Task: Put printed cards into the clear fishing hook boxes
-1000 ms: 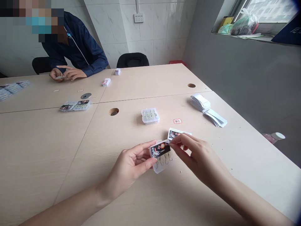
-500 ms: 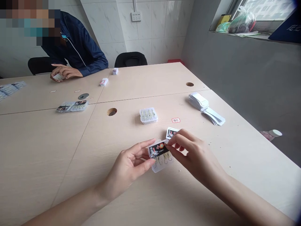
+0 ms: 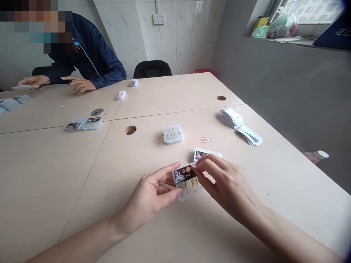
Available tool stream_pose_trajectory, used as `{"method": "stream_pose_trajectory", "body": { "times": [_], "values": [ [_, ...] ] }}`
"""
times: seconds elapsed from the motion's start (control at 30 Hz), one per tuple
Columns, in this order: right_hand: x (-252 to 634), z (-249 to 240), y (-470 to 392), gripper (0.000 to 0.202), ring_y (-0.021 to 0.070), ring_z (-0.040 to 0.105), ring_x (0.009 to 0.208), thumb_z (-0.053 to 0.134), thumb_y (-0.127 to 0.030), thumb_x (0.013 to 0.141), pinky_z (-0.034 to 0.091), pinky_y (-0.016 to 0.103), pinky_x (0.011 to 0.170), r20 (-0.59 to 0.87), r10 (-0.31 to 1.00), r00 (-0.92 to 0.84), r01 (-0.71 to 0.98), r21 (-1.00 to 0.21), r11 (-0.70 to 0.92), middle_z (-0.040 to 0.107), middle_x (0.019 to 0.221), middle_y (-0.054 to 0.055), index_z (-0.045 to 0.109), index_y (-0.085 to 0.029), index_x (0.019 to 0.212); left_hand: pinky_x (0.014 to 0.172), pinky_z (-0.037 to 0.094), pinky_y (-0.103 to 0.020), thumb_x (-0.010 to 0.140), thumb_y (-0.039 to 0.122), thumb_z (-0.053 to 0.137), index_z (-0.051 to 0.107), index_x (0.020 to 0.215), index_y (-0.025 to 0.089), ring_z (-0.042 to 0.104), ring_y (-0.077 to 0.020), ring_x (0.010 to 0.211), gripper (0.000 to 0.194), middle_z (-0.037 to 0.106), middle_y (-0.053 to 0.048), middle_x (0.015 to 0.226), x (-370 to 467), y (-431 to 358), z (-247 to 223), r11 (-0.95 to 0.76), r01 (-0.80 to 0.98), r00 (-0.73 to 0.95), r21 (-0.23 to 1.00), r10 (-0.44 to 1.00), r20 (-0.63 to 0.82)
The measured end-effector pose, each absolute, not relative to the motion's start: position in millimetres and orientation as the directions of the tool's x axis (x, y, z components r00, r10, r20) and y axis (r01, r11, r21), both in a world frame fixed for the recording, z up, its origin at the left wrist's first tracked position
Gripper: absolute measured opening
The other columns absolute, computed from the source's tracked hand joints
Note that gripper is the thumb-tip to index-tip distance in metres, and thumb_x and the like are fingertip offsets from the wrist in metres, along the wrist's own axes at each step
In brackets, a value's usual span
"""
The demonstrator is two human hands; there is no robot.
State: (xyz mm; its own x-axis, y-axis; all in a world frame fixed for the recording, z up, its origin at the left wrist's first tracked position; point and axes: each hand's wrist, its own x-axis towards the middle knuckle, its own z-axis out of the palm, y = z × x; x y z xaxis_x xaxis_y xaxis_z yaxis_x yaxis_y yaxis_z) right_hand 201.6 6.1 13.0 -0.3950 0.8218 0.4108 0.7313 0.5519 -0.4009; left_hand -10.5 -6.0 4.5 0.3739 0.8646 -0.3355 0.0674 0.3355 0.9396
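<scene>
My left hand (image 3: 157, 190) is closed on the left edge of a small clear plastic box (image 3: 189, 195) of fish hooks, thumb in front and fingers behind. Across the upper part of the box lies a black printed label (image 3: 185, 174). The fingertips of my right hand (image 3: 222, 175) pinch the label's right end, hiding that corner and part of the box. Just behind that hand, a white-edged sheet of similar black labels (image 3: 200, 153) rests on the table, partly covered by my fingers.
Farther back are another hook box (image 3: 173, 134), a small red-bordered sticker (image 3: 205, 140) and stacks of white paper slips (image 3: 231, 118). Labelled boxes (image 3: 93, 123) lie to the left beside a metal disc (image 3: 97, 112). Across the table (image 3: 142, 219) a co-worker in a dark jacket (image 3: 98, 54) sits.
My right hand has shifted slightly down, its fingertips still at the label's end, showing more of the label sheet behind. The co-worker's hands have separated, one reaching left with a flat item.
</scene>
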Motion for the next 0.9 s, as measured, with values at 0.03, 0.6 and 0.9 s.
{"method": "stream_pose_trajectory", "body": {
  "times": [0.03, 0.6, 0.9],
  "values": [
    [201.6, 13.3, 5.9, 0.014, 0.012, 0.05, 0.064, 0.047, -0.016, 0.093, 0.038, 0.026, 0.055, 0.409, 0.823, -0.394, 0.734, -0.399, 0.549, 0.061, 0.081, 0.003, 0.057, -0.017, 0.083, 0.087, 0.05, -0.028, 0.083, 0.025, 0.069, 0.048, 0.136, 0.029, 0.063, -0.0164, 0.095, 0.057, 0.067, -0.003, 0.116, -10.5, -6.1, 4.8, 0.334, 0.07, 0.374, 0.94, 0.865, -0.336],
    [198.3, 17.8, 3.1, 0.02, 0.0121, 0.045, 0.055, 0.044, -0.018, 0.094, 0.032, 0.029, 0.062, 0.395, 0.842, -0.367, 0.78, -0.362, 0.51, 0.059, 0.069, 0.0, 0.053, -0.018, 0.077, 0.089, 0.05, -0.023, 0.083, 0.022, 0.067, 0.05, 0.135, 0.032, 0.063, -0.0139, 0.098, 0.055, 0.067, 0.0, 0.12, -9.7, -4.7, 3.1, 0.289, 0.078, 0.389, 0.954, 0.873, -0.296],
    [198.2, 18.5, -0.2, 0.017, 0.0102, 0.038, 0.051, 0.044, -0.017, 0.094, 0.031, 0.028, 0.064, 0.387, 0.857, -0.34, 0.78, -0.393, 0.487, 0.059, 0.068, -0.003, 0.05, -0.019, 0.078, 0.088, 0.052, -0.023, 0.083, 0.021, 0.067, 0.051, 0.134, 0.032, 0.065, -0.0142, 0.096, 0.055, 0.066, 0.0, 0.122, -9.0, -5.2, 5.3, 0.272, 0.101, 0.378, 0.957, 0.88, -0.29]
  ]
}}
